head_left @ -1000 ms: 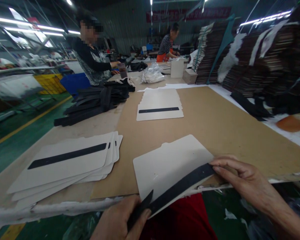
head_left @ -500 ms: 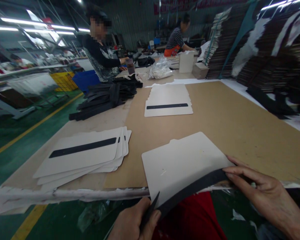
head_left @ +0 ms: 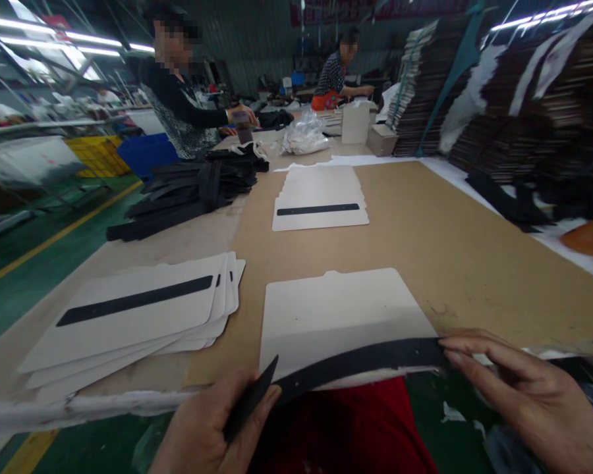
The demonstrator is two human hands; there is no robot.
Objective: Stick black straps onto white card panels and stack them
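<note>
A black strip (head_left: 366, 357) stretches between my two hands, bowed over the near edge of a white board (head_left: 346, 309). My left hand (head_left: 222, 415) pinches its left end and also has a dark pointed tool (head_left: 257, 395) between thumb and fingers, tip upward. At the strip's right end, my right hand (head_left: 508, 375) pinches with thumb and fingertips, beside the board's near right corner. Several white boards lie stacked at the left, the top one (head_left: 128, 329) bearing a black strip. Another stack (head_left: 321, 187) sits farther back with a strip across it.
Black fabric strips (head_left: 188, 187) are heaped at the table's left edge. A clear plastic bag (head_left: 304, 135) lies at the back. Tall stacks (head_left: 410, 85) of material stand back right. Two people (head_left: 178, 99) work beyond the table (head_left: 474, 263).
The view has shifted, so the table items sit farther left. The board has turned straighter to the table edge. My left hand has moved left and up, and the strip looks more level.
</note>
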